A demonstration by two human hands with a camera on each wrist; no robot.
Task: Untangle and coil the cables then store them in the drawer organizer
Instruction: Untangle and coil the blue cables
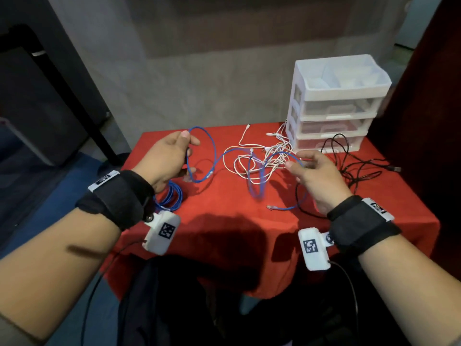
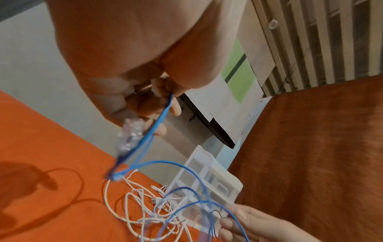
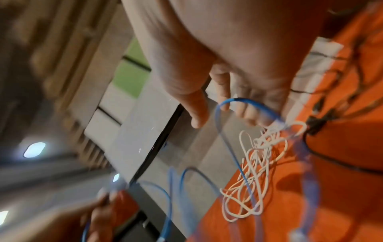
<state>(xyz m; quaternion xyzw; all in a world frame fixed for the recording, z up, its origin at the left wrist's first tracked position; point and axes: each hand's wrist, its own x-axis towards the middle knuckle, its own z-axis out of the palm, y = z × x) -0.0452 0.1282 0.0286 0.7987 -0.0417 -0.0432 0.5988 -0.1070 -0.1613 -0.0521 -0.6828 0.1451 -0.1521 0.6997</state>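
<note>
On the red-clothed table [image 1: 224, 236]: a tangle of thin white charging cables [image 1: 262, 158] lies mid-table, with a loose black cable [image 1: 349, 166] to its right.
Blue cable: the thin blue network cable [image 1: 212, 151] is strung in the air between both hands, above the white tangle; more blue loops [image 1: 172, 196] lie beneath the left wrist.
Left hand: the left hand [image 1: 167, 158] is raised, fingers curled around a blue loop.
Right hand: the right hand [image 1: 316, 176] pinches the blue cable between thumb and fingers.
Organizer: the white plastic three-drawer organizer [image 1: 331, 106] stands at the table's far right corner, drawers closed.
</note>
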